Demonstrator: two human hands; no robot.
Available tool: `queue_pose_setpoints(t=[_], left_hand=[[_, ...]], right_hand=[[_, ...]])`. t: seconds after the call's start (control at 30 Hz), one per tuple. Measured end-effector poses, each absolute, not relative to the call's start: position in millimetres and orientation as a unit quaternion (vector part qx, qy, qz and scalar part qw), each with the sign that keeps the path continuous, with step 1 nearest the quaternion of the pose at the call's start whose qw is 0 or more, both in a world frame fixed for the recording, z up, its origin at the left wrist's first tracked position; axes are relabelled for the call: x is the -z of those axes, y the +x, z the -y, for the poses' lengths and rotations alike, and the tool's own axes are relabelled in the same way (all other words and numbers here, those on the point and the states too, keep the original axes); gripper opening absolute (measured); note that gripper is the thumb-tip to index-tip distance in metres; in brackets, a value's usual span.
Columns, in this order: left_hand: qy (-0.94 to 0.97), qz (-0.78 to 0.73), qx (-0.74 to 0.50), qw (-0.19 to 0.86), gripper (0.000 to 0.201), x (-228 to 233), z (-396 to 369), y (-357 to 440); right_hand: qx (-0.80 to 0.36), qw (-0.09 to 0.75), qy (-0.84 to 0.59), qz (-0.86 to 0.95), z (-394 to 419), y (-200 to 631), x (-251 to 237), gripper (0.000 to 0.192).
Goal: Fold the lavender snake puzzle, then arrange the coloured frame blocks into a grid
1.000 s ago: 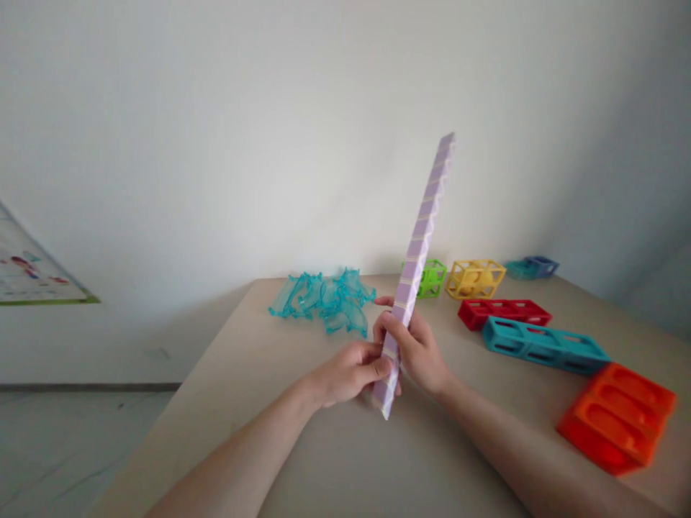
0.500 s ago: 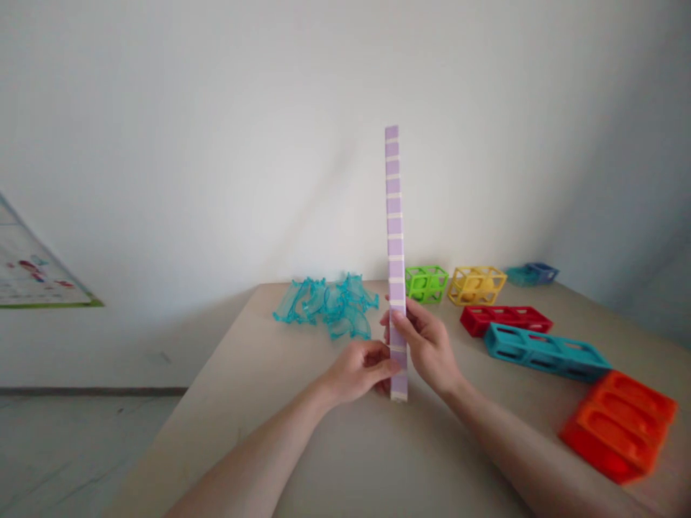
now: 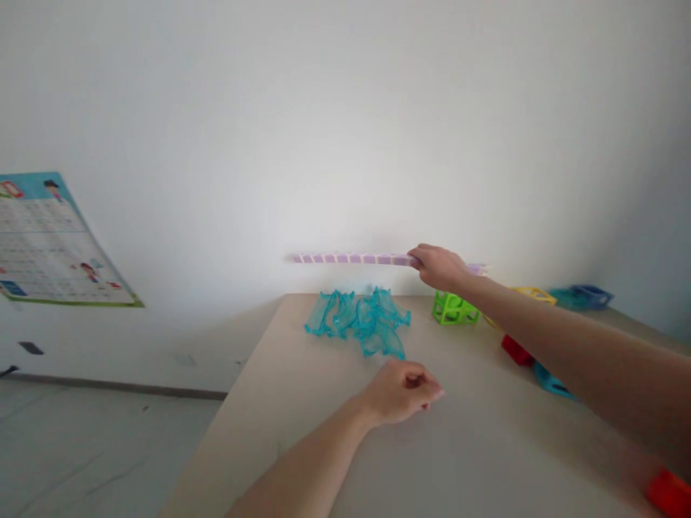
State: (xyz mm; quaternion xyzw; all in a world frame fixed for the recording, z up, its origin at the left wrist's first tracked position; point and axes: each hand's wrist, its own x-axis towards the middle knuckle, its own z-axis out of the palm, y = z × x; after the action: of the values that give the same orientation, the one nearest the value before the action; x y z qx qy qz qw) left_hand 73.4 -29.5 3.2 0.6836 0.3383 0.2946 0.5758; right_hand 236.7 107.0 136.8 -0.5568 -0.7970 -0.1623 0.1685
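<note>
Long thin purple strip (image 3: 353,258), banded in pale lilac segments with lighter lines between them, lying level in the air, well above the table and running left to right in front of the white wall. Being gripped near its right part by the right hand (image 3: 438,267), fingers wrapping over it; a short blurred end poking out past the hand on the right, the longer stretch reaching out to the left, free and unsupported. Hanging above the green cube and the teal heap, touching neither.
</note>
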Motion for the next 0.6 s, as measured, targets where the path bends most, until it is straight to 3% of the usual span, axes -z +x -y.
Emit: queue_pose_setpoints(t=[0.4,0.6], left_hand=[[0.705,-0.346,-0.272,0.556,0.025,0,26,73],[0.702,-0.328,-0.286,0.564,0.024,2,25,71]], right_hand=[[0.194,0.071,-0.562,0.801,-153,214,-103,0.017],[0.208,0.1,-0.587,0.776,-146,204,-101,0.024]])
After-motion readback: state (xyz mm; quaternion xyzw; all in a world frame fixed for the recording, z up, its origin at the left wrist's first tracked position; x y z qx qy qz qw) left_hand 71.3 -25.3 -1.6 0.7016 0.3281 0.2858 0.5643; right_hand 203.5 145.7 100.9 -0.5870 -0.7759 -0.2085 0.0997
